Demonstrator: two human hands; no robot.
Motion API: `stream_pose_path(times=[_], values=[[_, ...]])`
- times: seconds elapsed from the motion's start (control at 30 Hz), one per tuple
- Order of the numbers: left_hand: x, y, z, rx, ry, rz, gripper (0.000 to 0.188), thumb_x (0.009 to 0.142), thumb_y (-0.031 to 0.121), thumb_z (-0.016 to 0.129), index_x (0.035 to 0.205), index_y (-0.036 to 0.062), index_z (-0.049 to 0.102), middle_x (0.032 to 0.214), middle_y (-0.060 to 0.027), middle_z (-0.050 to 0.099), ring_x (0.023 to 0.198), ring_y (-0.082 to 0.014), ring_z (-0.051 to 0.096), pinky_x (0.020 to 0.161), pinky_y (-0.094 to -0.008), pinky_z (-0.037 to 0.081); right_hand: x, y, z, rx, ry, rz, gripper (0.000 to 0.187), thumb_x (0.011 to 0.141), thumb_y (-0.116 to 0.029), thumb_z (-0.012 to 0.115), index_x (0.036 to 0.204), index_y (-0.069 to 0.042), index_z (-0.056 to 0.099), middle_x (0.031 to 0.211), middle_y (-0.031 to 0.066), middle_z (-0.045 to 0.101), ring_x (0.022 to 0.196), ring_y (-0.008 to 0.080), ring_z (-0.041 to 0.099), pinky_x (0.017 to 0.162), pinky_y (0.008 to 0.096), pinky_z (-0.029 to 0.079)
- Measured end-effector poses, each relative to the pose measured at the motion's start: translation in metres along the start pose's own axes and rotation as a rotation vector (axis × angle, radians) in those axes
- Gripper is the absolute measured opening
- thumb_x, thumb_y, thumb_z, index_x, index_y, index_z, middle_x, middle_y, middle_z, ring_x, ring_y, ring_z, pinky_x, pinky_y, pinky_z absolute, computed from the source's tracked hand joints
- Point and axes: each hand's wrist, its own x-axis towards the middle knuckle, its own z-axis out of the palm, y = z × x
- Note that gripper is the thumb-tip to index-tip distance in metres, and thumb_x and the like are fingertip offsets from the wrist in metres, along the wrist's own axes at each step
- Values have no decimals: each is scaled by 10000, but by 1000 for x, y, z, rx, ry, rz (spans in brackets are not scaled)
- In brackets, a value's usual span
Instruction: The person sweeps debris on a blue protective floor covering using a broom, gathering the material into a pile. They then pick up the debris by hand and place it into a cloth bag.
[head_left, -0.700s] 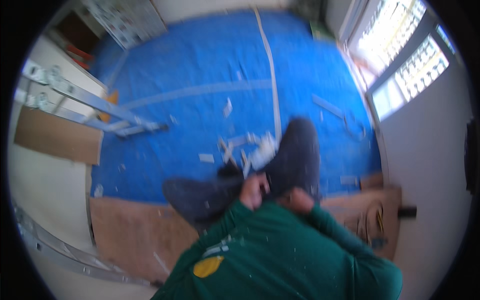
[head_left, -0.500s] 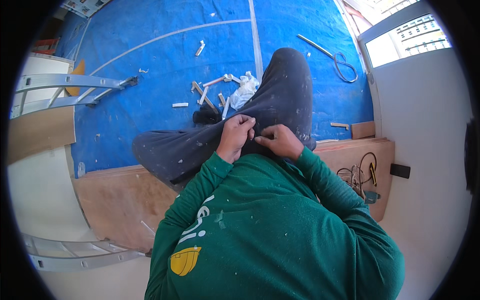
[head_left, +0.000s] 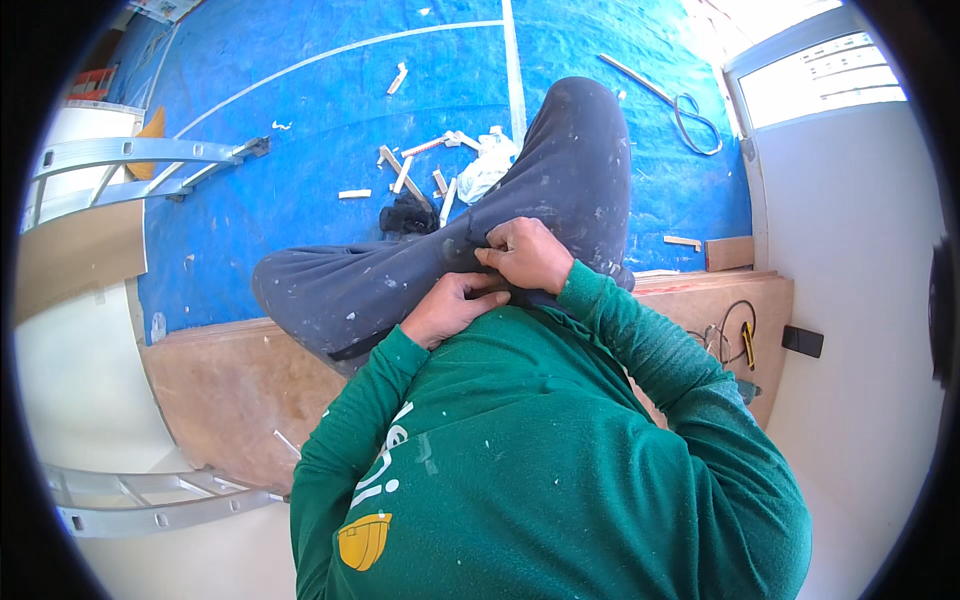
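I sit with one knee raised, in dark grey trousers (head_left: pixel 577 150) flecked with pale spots. My right hand (head_left: pixel 532 256) is closed over the lap, its fingertips pinching a fold of the trouser cloth. Just below and to its left, my left hand (head_left: pixel 452 309) rests at the waist, by the hem of the green long-sleeved shirt (head_left: pixel 570 430). Its fingers are curled and pressed together; what lies between them, if anything, is hidden.
Wood offcuts (head_left: pixel 404 172), a crumpled white plastic bag (head_left: pixel 487 168) and a black bundle (head_left: pixel 407 216) lie on the blue floor sheet (head_left: pixel 300 110). Stacked boards (head_left: pixel 230 390) are under me. Ladders (head_left: pixel 150 152) stand left; a phone (head_left: pixel 803 341) and a cable (head_left: pixel 742 312) lie right.
My right hand has moved up and left, onto the trouser cloth. My left hand has dropped lower toward the waist, so the right is now the farther one.
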Motion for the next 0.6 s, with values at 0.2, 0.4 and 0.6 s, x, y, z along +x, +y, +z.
stream_pose_path(times=[0.2,0.4,0.6], values=[[13,13,2,25,-169,-50,326,946,263,698,1128,-7,728,1044,-115,748,947,-123,648,866,-285,511,-17,8,-15,83,229,20,287,835,-240,700,753,33,665,724,242,625,698,451,612,623,471,489],[24,26,14,413,-284,132,368,955,319,658,1140,7,721,1111,-143,737,985,-204,699,905,-317,518,-88,32,-23,333,487,367,322,886,-253,697,716,19,670,589,126,609,556,157,559,531,351,427],[39,24,20,577,-297,203,256,943,250,666,1105,69,749,1054,-110,755,937,-149,698,863,-335,543,-86,32,-24,-32,580,27,344,904,-273,676,733,21,624,676,212,596,585,352,549,561,435,406]])
